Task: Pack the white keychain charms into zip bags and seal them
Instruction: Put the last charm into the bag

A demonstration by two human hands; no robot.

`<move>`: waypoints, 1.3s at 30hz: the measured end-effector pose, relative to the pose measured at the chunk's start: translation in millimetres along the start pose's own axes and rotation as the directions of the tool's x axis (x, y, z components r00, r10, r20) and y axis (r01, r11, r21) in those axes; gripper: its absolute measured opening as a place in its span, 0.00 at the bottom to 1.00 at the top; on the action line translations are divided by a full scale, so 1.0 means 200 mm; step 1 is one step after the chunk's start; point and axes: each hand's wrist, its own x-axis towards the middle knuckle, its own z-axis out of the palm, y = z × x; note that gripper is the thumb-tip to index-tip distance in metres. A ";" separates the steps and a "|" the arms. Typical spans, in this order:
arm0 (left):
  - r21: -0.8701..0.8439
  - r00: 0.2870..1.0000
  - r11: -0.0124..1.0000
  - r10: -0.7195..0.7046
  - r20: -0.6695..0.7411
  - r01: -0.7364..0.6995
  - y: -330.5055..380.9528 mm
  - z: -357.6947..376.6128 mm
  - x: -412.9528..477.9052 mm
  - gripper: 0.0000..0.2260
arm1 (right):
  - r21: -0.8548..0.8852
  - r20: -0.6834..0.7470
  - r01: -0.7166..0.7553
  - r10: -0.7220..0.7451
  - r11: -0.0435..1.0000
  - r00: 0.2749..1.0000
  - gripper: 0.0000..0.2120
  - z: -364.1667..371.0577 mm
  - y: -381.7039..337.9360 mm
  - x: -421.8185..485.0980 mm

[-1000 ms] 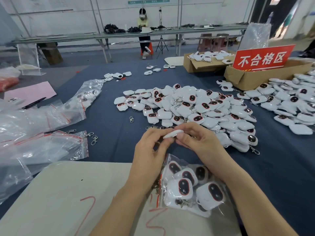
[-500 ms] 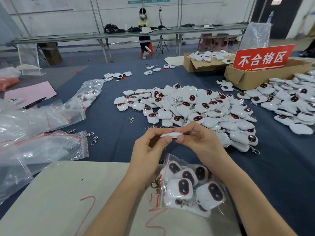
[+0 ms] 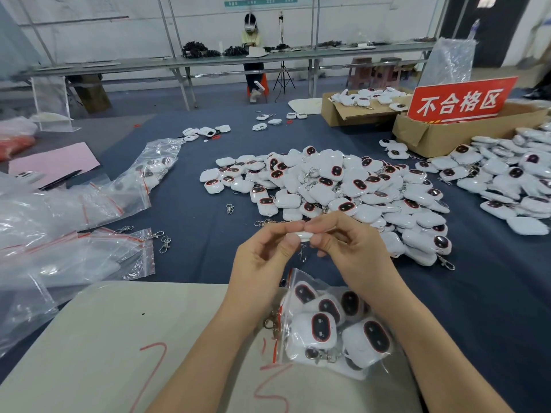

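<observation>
Two hands work just above the bag [image 3: 295, 277]. The left hand [image 3: 262, 260] and right hand [image 3: 354, 251] each pinch one charm [image 3: 299, 235] between thumb and fingertips, one hand at each end. The charm is seen edge-on, and a small metal piece hanging under it may be its clasp; it is too blurred to be sure.

The bag lies under the right wrist, half on a beige board [image 3: 119, 338] and half on the blue tabletop [image 3: 190, 210]. At least five charms show through it, and both forearms cover part of it.

Beyond the bag, past the hands, spreads one big pile [image 3: 343, 186] of loose charms, too many to count. A second pile [image 3: 512, 180] lies far right of the bag. Behind that stand two boxes [image 3: 432, 135], the nearer one carrying one red sign [image 3: 460, 99]. Left of the bag lie several empty bags [image 3: 89, 257], overlapping so their number is unclear, with two loose clasps [image 3: 165, 244] between them and the bag. One pink sheet [image 3: 56, 162] lies far left of the bag.
</observation>
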 end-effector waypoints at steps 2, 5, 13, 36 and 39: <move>0.001 1.000 1.000 0.011 -0.007 -0.011 -0.01 0.00 0.00 0.08 | 0.009 0.009 0.014 -0.014 1.000 1.000 0.13 0.00 0.00 0.00; 0.000 1.000 1.000 0.019 0.001 -0.019 -0.02 -0.01 0.00 0.08 | 0.012 0.016 0.016 -0.016 1.000 1.000 0.12 0.00 -0.01 0.00; -0.469 0.979 0.859 -0.188 0.084 0.205 0.00 0.01 0.01 0.11 | -0.132 0.020 0.042 -0.040 0.990 0.999 0.12 0.00 -0.04 -0.01; -0.619 0.944 0.720 -0.309 0.119 0.314 0.06 0.02 0.01 0.13 | -0.057 0.062 0.053 -0.049 0.997 0.997 0.10 0.03 -0.08 -0.03; -0.650 0.934 0.684 -0.336 0.121 0.331 0.06 0.02 0.01 0.14 | -0.069 0.059 0.086 -0.082 0.994 0.995 0.11 0.04 -0.07 -0.03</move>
